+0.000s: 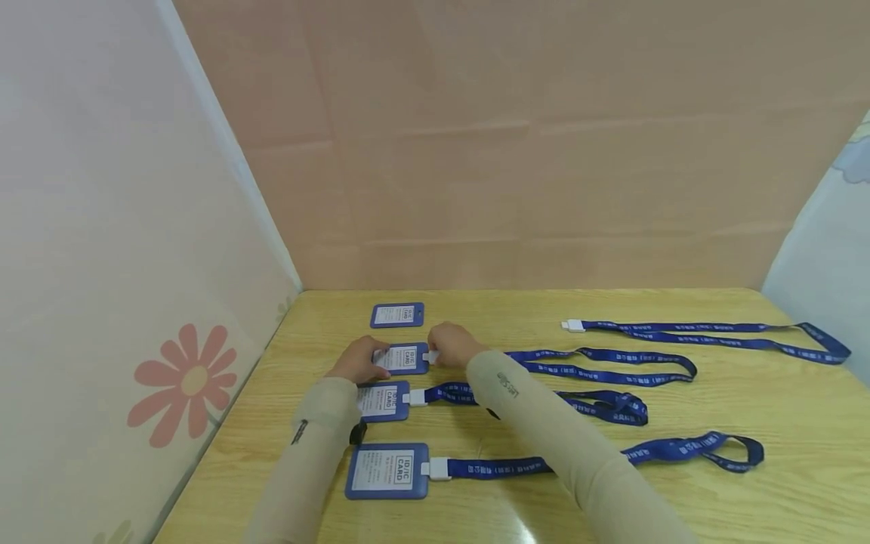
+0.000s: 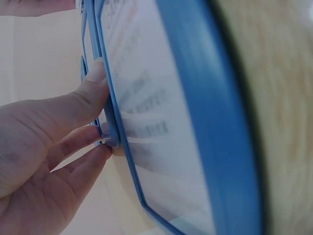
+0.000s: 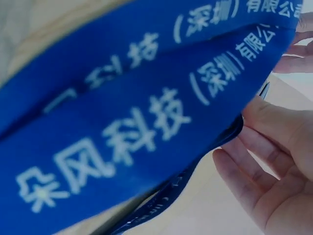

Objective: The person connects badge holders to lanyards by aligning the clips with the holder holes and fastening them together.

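Note:
My left hand pinches the left end of a blue badge holder between thumb and fingers. It has a clear window and a white card marked ID/IC CARD. My right hand pinches the white clip at the holder's right end. From that hand a blue printed lanyard runs off to the right. In the left wrist view, the thumb and fingers of the left hand grip a holder's edge. Lanyard strap fills much of the right wrist view, hiding the right fingers' grip point.
Behind lies a loose badge holder without a strap. A lanyard with a white clip lies at the back right. Nearer, two badge holders, one in the middle and one in front, have lanyards attached. Sheeted walls enclose the wooden table.

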Tool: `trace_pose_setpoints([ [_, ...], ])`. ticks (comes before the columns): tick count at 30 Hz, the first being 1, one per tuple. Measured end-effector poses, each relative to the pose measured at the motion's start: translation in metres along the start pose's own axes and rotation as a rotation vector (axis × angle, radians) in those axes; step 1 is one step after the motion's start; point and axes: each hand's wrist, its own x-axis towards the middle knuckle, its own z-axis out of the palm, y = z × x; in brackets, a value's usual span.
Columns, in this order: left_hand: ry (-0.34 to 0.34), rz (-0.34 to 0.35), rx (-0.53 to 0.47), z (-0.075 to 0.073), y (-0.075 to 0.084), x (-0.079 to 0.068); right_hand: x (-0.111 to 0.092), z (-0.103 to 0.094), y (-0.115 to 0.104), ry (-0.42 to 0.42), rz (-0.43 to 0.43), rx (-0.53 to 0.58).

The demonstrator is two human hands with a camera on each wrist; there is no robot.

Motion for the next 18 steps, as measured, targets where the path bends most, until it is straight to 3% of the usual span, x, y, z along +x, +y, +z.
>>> trace_pose_setpoints([
  [8,0.011,-0.014,0.033,0.000,0.004,-0.002,0.004,-0.001,-0.006,0.014,-0.039,-0.182],
  [13,0.004,0.007,0.083,0.005,0.005,-0.005,-0.001,0.007,-0.002,0.010,-0.028,-0.131],
  [18,0.017,0.020,0.077,0.003,0.006,-0.006,-0.010,0.001,0.001,-0.017,-0.058,-0.083],
])
